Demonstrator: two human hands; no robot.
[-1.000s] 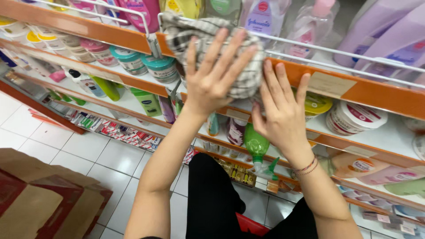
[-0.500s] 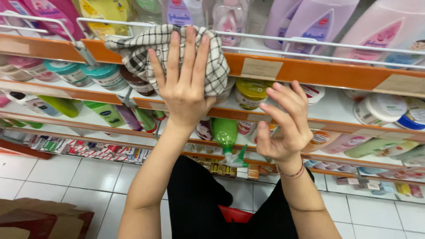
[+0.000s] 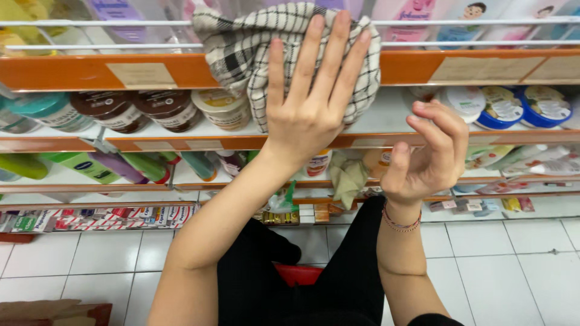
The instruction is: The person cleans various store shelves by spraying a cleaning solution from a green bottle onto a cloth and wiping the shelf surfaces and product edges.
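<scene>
Checked cloth (image 3: pixel 241 54) top cut off by frame, bottles (image 3: pixel 121 12) blurred behind rail

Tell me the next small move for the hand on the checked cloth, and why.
Probably slide the left hand sideways along the orange shelf edge, keeping the checked cloth flat under the palm: it is bunched there, and the right hand hangs free.

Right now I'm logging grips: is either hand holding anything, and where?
The left hand presses flat on the checked cloth against the orange shelf edge, not gripping. The right hand is empty.
</scene>
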